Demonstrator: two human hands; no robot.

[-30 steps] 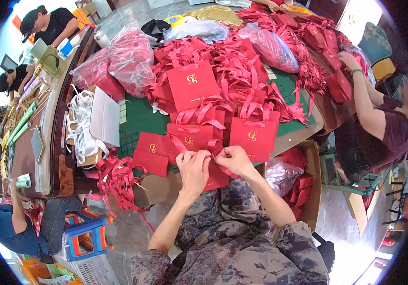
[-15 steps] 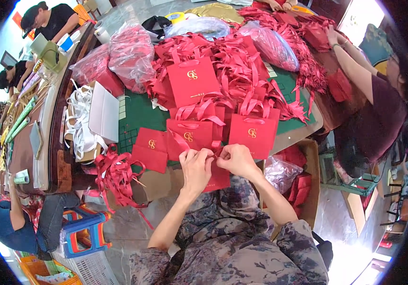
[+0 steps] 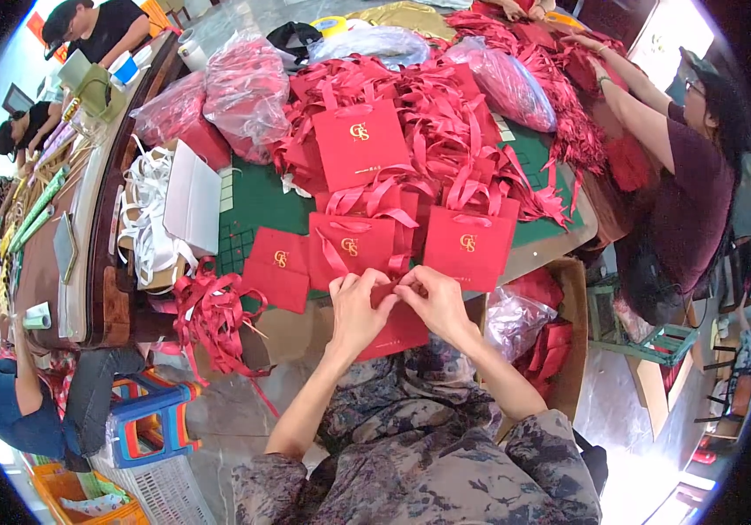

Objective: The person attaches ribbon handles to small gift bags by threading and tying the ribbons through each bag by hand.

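Observation:
Close to my lap at the table's front edge, a small red paper bag (image 3: 396, 337) hangs between my hands. My left hand (image 3: 356, 308) pinches its upper edge from one side, fingers closed. My right hand (image 3: 437, 302) pinches the same edge, fingertips almost touching the left. The fingers cover whatever ribbon lies between them. Just beyond lies a red bag with a ribbon handle (image 3: 345, 236), and another handled bag (image 3: 473, 249) is to the right. Red bags without visible handles (image 3: 276, 284) lie to the left. A bundle of loose red ribbons (image 3: 209, 319) droops over the edge.
A heap of ribboned red bags (image 3: 445, 114) covers the green mat (image 3: 249, 201). On the left stands a white box (image 3: 192, 197) beside white ribbons. A carton (image 3: 574, 337) of red bags is by my right knee. A co-worker (image 3: 682, 175) reaches in from the right.
The held bag has come slightly lower toward my lap, and both hands still pinch its upper edge. The co-worker at the right has shifted, arms reaching farther over the table.

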